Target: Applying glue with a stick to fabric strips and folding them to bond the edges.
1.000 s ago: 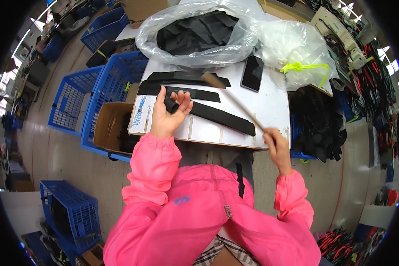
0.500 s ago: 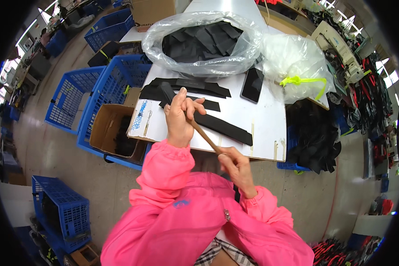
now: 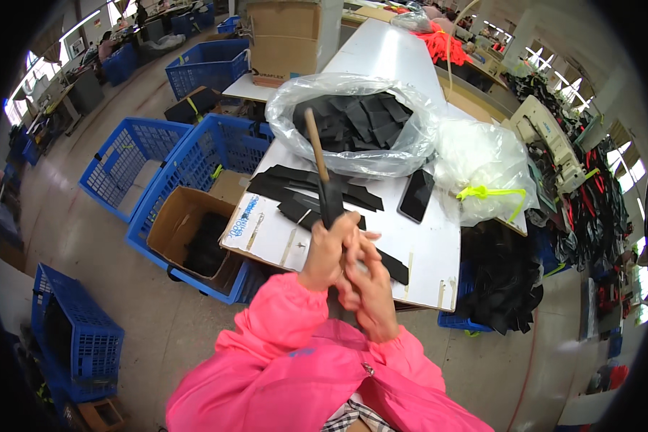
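A wooden stick [image 3: 315, 144] rises from my hands over the table, its bare upper end in front of the plastic bag. Around its lower part sits a black fabric strip [image 3: 330, 203], which my left hand [image 3: 324, 255] grips near its lower end. Just below and to the right, my right hand [image 3: 373, 291] meets the left, its fingers curled and overlapping the left fingers; what lies between them is hidden and slightly blurred. Flat black fabric strips [image 3: 363, 196] lie on the white table [image 3: 428, 245] beyond my hands, one partly covered by them.
A clear plastic bag [image 3: 284, 108] full of black pieces stands at the back. A phone [image 3: 416, 196] and a tied plastic bag [image 3: 482, 162] are to its right. Blue crates [image 3: 140, 162] stand left of the table, one holding a cardboard box [image 3: 165, 237]. Black material [image 3: 504, 277] hangs at the right.
The stick has swung upright, its bare wooden end now pointing away from me above the black strip. My right hand has left the stick's wooden end and come up against my left.
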Available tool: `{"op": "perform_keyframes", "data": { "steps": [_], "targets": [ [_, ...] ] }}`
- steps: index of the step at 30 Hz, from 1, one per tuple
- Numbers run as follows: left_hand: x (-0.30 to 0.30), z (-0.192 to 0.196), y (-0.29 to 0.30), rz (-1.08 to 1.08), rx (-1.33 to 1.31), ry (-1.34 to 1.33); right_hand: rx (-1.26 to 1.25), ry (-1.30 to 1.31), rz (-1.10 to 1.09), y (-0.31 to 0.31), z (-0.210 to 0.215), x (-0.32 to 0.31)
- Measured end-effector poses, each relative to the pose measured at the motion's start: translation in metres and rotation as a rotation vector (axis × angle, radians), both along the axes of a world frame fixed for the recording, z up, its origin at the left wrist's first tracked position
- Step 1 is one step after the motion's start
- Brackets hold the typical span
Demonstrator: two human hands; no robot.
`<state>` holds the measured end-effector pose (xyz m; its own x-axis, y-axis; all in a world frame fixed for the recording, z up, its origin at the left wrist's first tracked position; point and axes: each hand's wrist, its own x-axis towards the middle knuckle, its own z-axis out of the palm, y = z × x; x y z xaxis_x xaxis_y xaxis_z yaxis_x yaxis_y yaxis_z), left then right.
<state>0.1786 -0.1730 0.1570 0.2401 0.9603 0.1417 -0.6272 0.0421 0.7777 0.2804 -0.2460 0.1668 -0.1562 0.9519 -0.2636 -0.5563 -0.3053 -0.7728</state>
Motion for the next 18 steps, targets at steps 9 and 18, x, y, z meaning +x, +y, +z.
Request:
{"op": "perform_keyframes", "data": {
  "steps": [9,18],
  "targets": [
    [-0.056,0.015,0.025,-0.036,0.033,-0.094,0.375,-0.669,0.107,-0.011,-0.02,0.05],
    [-0.049,0.006,0.017,-0.023,0.095,-0.22,0.267,-0.649,0.126,-0.009,-0.022,0.06]
  ]
}}
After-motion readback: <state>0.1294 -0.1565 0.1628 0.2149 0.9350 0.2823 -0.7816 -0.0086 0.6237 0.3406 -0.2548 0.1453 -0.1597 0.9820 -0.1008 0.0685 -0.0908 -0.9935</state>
